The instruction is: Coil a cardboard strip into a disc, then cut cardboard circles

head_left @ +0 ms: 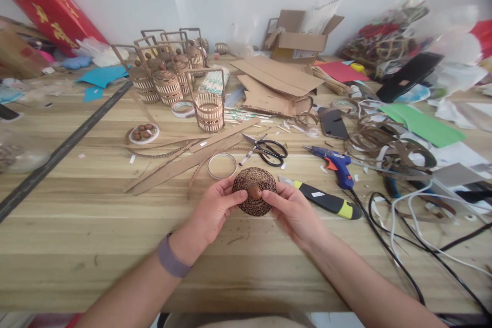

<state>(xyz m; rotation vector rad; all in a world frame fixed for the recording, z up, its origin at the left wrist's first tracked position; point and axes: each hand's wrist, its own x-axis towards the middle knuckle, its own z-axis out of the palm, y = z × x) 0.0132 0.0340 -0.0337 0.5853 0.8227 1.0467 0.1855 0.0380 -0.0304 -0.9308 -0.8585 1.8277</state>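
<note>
Between my two hands is a round lid (246, 207) of coiled corrugated cardboard with a brown wooden bead (255, 192) at its centre. My left hand (215, 207) grips its left edge, the thumb lying beside the bead. On the other side my right hand (294, 210) pinches the right edge, its thumb touching or nearly touching the bead. Just beyond the lid lie a roll of tape (222, 166) and black-handled scissors (273, 152). A utility knife (326, 200) rests right of my right hand, and a blue glue gun (336, 164) lies past it.
Several small lidded baskets (167, 87) with tall handles stand at the back left, one lidless basket (209, 113) nearer. Beads fill a white dish (144, 134). Cardboard strips (184, 169) lie mid-table. Cables (395, 225) and coiled strips (384, 143) crowd the right. Cardboard sheets (277, 77) lie behind.
</note>
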